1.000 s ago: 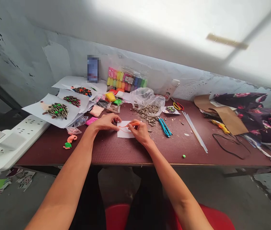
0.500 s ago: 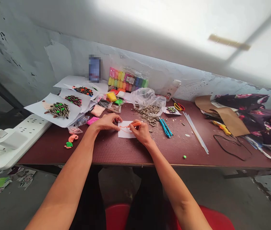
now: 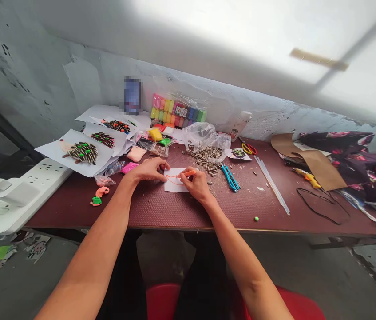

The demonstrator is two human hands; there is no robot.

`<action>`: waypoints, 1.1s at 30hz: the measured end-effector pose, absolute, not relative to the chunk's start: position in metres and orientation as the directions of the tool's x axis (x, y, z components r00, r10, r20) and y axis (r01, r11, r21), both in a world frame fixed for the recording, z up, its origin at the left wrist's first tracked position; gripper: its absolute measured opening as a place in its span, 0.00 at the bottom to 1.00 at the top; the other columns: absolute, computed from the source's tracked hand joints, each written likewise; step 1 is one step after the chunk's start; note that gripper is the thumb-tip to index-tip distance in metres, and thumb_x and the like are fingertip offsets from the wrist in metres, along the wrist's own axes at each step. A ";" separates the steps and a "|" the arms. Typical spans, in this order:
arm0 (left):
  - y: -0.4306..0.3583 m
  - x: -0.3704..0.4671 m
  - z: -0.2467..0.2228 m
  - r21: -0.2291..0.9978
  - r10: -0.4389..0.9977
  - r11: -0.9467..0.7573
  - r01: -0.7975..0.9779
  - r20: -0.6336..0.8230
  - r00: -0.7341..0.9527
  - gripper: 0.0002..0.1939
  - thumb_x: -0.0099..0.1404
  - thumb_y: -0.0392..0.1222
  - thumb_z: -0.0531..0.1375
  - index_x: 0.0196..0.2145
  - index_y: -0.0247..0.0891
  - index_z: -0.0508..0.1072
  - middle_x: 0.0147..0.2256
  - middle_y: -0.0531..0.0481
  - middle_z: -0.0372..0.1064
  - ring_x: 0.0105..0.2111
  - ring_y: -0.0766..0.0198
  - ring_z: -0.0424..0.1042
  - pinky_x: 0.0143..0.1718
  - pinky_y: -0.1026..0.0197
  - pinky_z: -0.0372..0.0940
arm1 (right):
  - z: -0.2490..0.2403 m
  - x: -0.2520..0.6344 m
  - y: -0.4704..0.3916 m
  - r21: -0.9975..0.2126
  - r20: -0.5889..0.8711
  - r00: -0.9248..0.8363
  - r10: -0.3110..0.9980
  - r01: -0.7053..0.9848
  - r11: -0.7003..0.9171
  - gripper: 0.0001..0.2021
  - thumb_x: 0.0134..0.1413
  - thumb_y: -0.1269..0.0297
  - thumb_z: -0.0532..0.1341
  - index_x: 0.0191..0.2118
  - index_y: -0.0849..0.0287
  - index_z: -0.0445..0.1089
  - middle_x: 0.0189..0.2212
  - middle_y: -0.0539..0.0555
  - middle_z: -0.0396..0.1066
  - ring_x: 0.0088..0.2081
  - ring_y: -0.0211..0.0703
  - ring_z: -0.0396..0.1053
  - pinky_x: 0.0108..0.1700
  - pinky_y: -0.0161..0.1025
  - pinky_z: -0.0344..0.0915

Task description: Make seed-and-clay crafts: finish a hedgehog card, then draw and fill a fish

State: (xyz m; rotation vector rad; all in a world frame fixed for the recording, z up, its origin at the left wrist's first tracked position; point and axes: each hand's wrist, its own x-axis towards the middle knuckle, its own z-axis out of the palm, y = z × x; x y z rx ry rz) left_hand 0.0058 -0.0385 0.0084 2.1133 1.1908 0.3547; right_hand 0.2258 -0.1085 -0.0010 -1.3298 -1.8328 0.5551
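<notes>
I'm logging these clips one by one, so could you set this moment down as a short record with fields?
Left hand: at the left edge of a small white paper, thumb and forefinger apart
Right hand: grips an orange pen over the paper
Marks: curved orange lines
Surface: dark red table
Beyond the hands: loose striped seeds, clear plastic bag
Right of the right hand: blue tool, green ball
Far left: pictures made with seeds

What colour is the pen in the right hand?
Orange; the pen shows best in the head view.
</notes>
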 end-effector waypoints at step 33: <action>-0.036 0.005 0.005 0.669 0.829 -0.362 0.649 -0.087 0.553 0.29 0.47 0.54 0.68 0.47 0.40 0.78 0.46 0.44 0.75 0.44 0.52 0.71 0.44 0.56 0.65 | -0.001 0.223 -0.117 -0.809 0.284 -0.191 0.940 0.479 0.342 0.13 0.59 0.60 0.62 0.27 0.59 0.77 0.27 0.52 0.77 0.25 0.36 0.66 0.29 0.34 0.60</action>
